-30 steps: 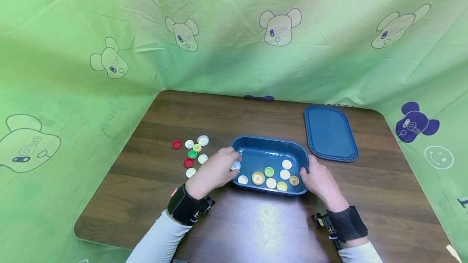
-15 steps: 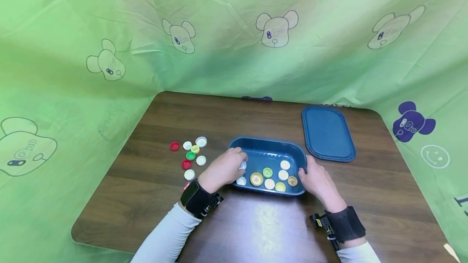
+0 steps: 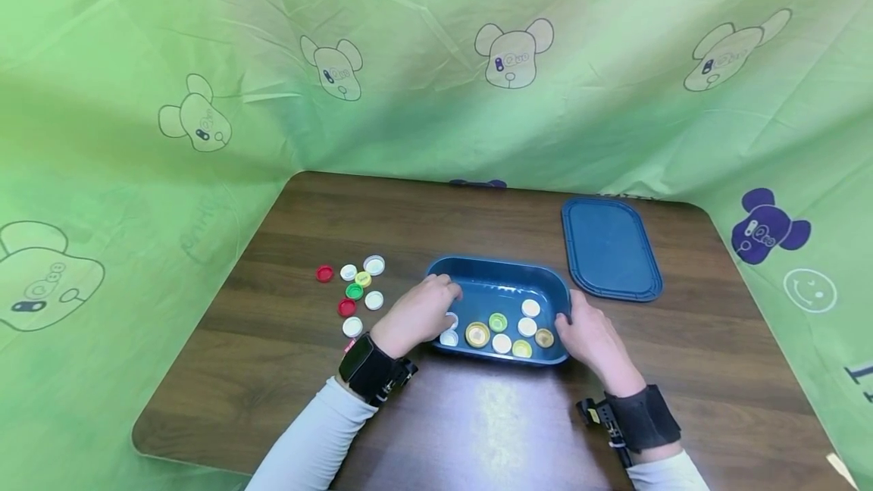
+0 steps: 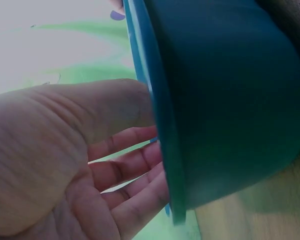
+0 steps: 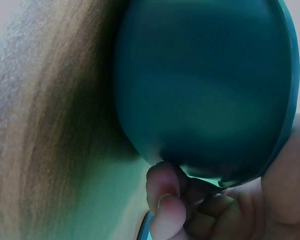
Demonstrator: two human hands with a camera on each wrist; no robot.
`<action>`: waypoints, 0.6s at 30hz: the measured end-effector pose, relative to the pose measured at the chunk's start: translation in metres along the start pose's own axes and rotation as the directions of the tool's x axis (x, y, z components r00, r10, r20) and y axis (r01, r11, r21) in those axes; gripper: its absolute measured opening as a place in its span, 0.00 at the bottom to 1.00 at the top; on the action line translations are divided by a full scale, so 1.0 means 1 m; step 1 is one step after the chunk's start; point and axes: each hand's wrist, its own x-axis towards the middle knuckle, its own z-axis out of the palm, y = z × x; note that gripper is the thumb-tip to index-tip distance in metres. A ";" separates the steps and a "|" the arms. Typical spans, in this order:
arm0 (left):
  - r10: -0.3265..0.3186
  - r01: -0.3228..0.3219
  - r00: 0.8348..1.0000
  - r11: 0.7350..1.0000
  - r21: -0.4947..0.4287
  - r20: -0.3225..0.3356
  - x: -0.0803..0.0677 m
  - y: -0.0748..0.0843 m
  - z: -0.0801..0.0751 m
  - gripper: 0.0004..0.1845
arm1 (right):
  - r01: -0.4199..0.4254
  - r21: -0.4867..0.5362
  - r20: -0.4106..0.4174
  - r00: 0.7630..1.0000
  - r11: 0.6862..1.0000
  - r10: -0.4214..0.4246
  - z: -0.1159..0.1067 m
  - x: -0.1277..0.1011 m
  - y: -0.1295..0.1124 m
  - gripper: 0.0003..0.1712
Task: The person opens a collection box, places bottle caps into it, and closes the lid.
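Observation:
A blue plastic container (image 3: pixel 487 290) stands on the table with several white, green, yellow and tan bottle caps in it. My left hand (image 3: pixel 421 311) reaches over its left end, fingertips inside. A white cap (image 3: pixel 452 320) shows partly under those fingers, beside another white cap (image 3: pixel 448 338). In the left wrist view, the fingers (image 4: pixel 135 165) extend past the rim, their tips hidden behind the container wall (image 4: pixel 235 100). My right hand (image 3: pixel 595 336) grips the right end, thumb at the rim and fingers curled against the outer wall in the right wrist view.
Left of the container lie several loose caps, among them a red cap (image 3: pixel 324 273), a green cap (image 3: pixel 354 292) and a white cap (image 3: pixel 373 300). A blue lid (image 3: pixel 611 248) lies flat at the back right. Green printed cloth (image 3: pixel 409 112) surrounds the table.
My left hand has moved right, further over the container, and a white cap has dropped from its fingers to the container floor. The right hand has kept its grip on the right end.

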 end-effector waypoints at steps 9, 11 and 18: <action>-0.007 0.006 1.000 1.000 -0.022 -0.025 -0.005 -0.005 -0.004 0.15 | -0.001 0.001 0.007 1.000 1.000 0.001 -0.003 0.000 -0.002 0.36; -0.008 0.007 0.999 1.000 -0.023 -0.031 -0.006 -0.005 -0.005 0.15 | -0.003 0.000 0.009 1.000 1.000 0.003 -0.003 0.000 -0.002 0.36; -0.025 0.024 0.999 0.999 -0.028 -0.043 -0.010 -0.005 -0.009 0.16 | -0.010 0.002 0.016 1.000 1.000 0.010 -0.002 0.000 -0.002 0.36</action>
